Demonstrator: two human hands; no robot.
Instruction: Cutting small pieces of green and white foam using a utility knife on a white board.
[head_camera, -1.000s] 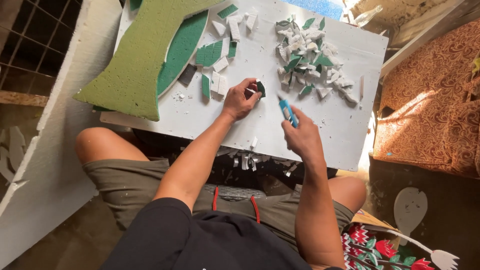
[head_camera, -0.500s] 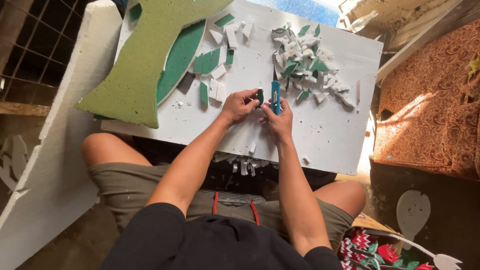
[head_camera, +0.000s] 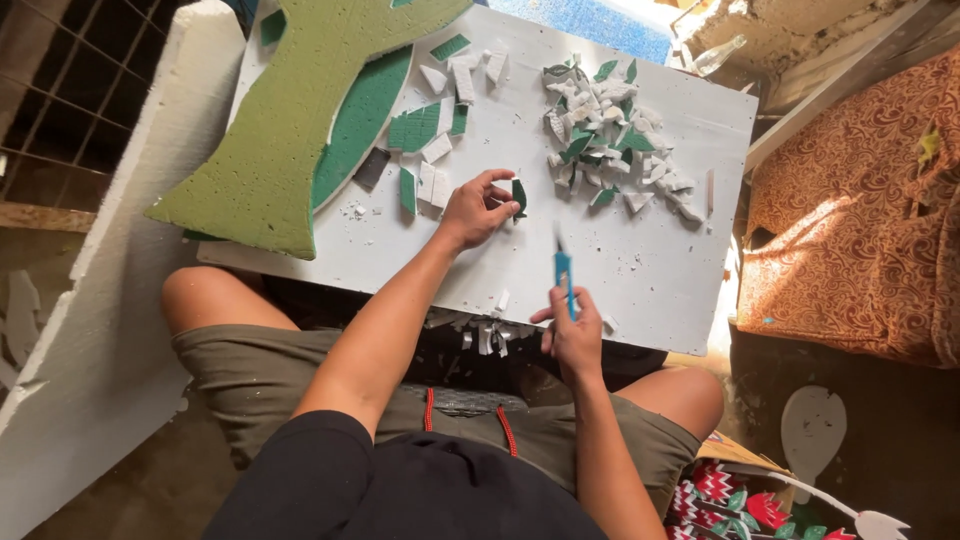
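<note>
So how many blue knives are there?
1. The blue-handled craft knife is in the right hand, at the near edge of the white foam board. Another might be hidden in the pile of green-and-white foam scraps.

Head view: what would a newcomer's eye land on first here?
First, the big green foam cutout lying over the upper left of the white board, which rests on the seated person's lap. Next, the heap of white and green offcuts at the board's upper right. At the centre, the left hand pinches a small dark green leaf piece, while the right hand holds a blue craft knife, blade up, at the near edge.
</note>
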